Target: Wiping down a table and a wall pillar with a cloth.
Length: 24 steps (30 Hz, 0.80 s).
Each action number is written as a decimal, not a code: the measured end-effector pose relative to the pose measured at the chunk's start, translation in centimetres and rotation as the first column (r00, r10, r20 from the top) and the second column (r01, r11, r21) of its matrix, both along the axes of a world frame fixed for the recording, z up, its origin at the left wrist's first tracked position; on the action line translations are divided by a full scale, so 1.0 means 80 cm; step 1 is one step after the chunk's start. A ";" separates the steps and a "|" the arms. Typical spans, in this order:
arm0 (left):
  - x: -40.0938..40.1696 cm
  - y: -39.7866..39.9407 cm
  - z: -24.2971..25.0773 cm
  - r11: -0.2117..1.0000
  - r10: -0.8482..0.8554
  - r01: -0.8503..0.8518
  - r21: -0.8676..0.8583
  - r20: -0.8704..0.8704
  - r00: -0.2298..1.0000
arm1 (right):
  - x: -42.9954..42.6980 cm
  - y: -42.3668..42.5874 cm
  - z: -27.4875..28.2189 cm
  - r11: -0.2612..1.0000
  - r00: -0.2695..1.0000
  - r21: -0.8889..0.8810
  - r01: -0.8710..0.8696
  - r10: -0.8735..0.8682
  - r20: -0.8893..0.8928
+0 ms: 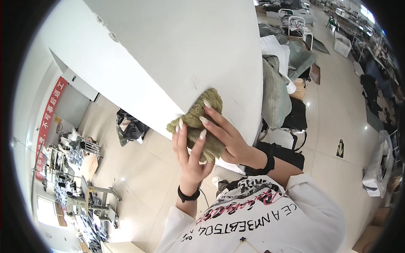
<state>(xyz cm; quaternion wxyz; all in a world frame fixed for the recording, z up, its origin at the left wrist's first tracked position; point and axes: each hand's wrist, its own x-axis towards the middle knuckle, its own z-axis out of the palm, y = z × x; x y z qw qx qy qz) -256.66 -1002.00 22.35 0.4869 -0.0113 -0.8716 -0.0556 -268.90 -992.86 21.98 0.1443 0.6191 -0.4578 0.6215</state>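
Observation:
Both my hands are on a folded olive-green cleaning cloth [205, 110] with a fluffy surface, against the smooth white surface [221, 57] of a column or wall, at its corner edge. My left hand [191, 151], a black band on its wrist, holds the lower left part of the cloth, with its fingers pointing up over it. My right hand [229, 136], also with a black wristband, presses its fingers on the cloth's right side. Faint dark scuffs mark the white surface above and right of the cloth.
The white corner edge [113, 37] has chipped spots. Full woven sacks [275, 95] and black bags [281, 155] lie on the tiled floor at the right. A dark plastic bag [129, 126] lies at the left, beyond it sewing machines on stands [84, 196].

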 end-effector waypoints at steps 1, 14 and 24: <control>-0.009 -0.002 0.006 1.000 -0.011 0.011 0.026 0.021 1.000 | -0.001 0.002 0.000 1.000 1.000 -0.002 0.017 -0.017 0.002; 0.006 0.003 -0.153 0.998 0.041 -0.051 0.038 0.225 0.973 | 0.014 0.026 -0.129 0.927 0.990 0.347 0.140 -0.138 -0.033; 0.051 0.048 -0.135 0.944 0.126 -0.202 0.261 0.279 0.952 | 0.013 0.079 -0.077 0.813 0.986 0.573 0.102 -0.005 -0.168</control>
